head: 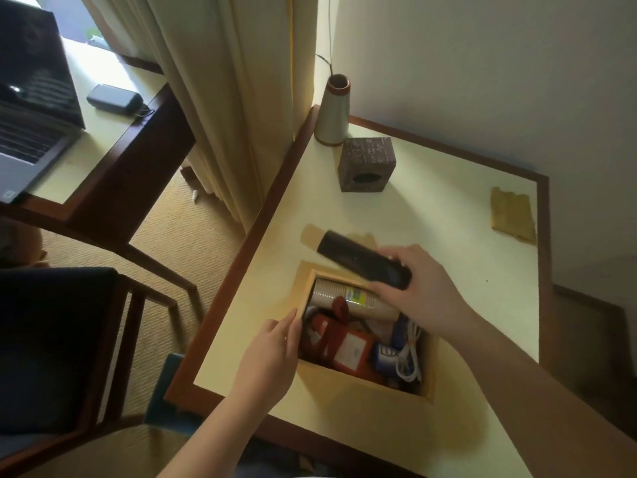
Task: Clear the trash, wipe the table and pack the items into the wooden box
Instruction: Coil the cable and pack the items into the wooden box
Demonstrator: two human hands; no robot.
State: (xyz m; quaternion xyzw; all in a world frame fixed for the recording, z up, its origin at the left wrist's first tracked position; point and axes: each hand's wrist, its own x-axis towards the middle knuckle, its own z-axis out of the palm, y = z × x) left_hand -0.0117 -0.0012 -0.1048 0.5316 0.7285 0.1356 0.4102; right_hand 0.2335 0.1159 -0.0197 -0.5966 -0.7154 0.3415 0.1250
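An open wooden box (427, 367) sits on the cream table (448, 215), near its front. Inside lie a stack of paper cups (331, 296), red packets (331, 336), a blue item (386, 357) and a white cable (410, 357). My right hand (420, 291) grips one end of a long black case (358, 258), held tilted just above the box's far edge. My left hand (272, 353) rests with fingers touching the box's left wall. A yellow cloth (513, 215) lies at the table's far right.
A dark wooden cube (365, 163) and a white vase (332, 112) stand at the table's back left by the curtain (224, 98). A chair (69, 339) is at left, and another table beyond it holds a laptop (31, 98) and a dark pouch (113, 98).
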